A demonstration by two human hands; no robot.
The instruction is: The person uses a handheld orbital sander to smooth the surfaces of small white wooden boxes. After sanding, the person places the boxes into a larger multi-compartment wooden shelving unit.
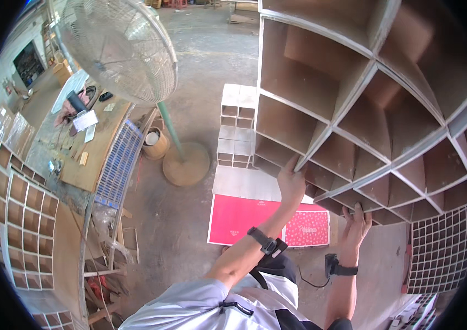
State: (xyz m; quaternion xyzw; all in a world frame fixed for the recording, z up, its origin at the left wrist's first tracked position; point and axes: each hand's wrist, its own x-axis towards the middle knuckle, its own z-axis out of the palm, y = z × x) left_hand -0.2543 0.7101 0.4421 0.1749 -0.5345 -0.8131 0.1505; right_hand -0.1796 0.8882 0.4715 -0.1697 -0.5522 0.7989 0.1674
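A large brown compartment grid with pale edges (321,60), divided into square cells, stands tilted at my upper right. My left hand (293,184) is closed around one of its dividers, low on its left side. My right hand (358,223) grips the bottom edge farther right, its fingertips up against the rim of the lowest cells. The parts of my fingers behind the edges are hidden. Dark bands with small devices sit on both of my wrists. Beneath the grid, red printed sheets (239,217) lie low beside a pale board (247,181).
A pedestal fan (115,49) on a round base (185,164) stands at the left. Behind it runs a cluttered workbench (104,140). Smaller white grids (236,132) stand ahead; more grids stand at far left (21,203) and right (445,250). A round bin (155,144) sits by the bench.
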